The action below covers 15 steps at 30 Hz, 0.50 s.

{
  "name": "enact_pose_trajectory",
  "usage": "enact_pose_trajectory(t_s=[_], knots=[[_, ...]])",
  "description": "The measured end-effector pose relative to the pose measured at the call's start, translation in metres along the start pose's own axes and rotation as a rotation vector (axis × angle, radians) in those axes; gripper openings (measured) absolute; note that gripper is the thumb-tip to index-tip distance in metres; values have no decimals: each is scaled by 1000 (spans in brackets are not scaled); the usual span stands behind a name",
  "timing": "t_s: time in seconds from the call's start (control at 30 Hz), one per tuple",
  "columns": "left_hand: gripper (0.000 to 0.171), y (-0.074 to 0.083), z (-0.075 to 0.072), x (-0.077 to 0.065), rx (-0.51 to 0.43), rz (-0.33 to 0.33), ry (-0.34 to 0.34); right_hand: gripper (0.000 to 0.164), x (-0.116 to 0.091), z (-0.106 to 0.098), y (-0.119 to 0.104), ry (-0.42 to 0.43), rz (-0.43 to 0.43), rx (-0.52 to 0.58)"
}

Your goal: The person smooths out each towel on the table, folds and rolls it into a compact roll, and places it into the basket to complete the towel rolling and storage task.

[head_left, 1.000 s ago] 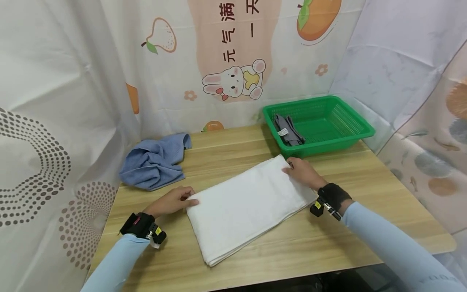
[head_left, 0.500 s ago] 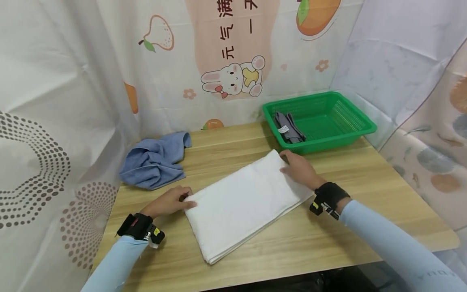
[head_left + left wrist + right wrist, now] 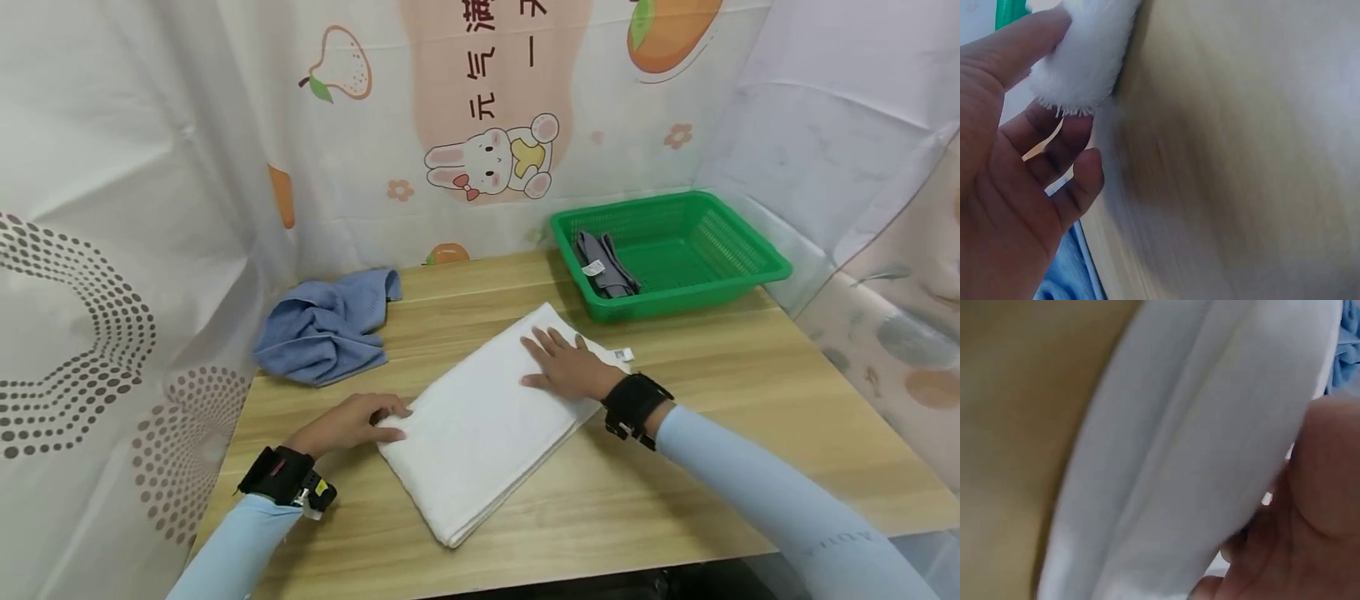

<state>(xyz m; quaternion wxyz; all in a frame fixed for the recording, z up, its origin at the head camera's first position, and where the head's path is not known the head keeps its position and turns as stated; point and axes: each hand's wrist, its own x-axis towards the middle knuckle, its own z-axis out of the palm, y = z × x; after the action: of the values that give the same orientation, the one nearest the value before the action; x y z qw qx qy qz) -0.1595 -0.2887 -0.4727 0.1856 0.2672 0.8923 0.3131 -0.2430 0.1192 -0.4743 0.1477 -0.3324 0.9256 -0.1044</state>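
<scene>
Pinching the far-left corner of a folded white towel [image 3: 480, 433] in my left grip [image 3: 347, 427], I had my thumb over its top face and my fingertips beneath its fluffy edge. My right grip [image 3: 572, 372] was spread on top of the towel towards its right end, fingers extended and wrapped around nothing. The towel lay at a slant on the wood-grain worktop [image 3: 735, 367], with several layers showing along its near edge. A small white label [image 3: 623, 355] stuck out past its right edge.

At the back right stood a green plastic basket [image 3: 690, 298], a folded grey cloth [image 3: 609, 268] inside at its left end. A crumpled blue towel [image 3: 330, 327] lay at the back left, apart from the white one.

The step seemed to be flattening and squaring the fold. Doing it well, I judged, called for an even press from the right palm, a light hold at the left corner so that the layers would not slip, lined-up edges, and the label tucked out of the way.
</scene>
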Motion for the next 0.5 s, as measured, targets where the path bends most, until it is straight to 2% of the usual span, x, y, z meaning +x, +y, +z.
enact_pose_trajectory(t_s=[0.07, 0.13, 0.27, 0.33, 0.4, 0.5], knots=[[27, 7, 5, 0, 15, 27, -4, 73, 18, -3, -4, -4, 21, -51], [27, 17, 13, 4, 73, 89, 3, 68, 36, -7, -11, -6, 52, -132], [43, 43, 35, 22, 372, 233, 74, 62, 70, -7, -31, 4, 122, -326], [50, 57, 45, 33, 508, 272, 96, 58, 85, -4, -41, 31, 133, -355], [65, 66, 54, 43, 572, 290, 69, 55, 97, -1, -50, 60, 122, -341], [84, 73, 61, 49, 542, 248, -44, 53, 109, 2, -59, 77, 87, -267]])
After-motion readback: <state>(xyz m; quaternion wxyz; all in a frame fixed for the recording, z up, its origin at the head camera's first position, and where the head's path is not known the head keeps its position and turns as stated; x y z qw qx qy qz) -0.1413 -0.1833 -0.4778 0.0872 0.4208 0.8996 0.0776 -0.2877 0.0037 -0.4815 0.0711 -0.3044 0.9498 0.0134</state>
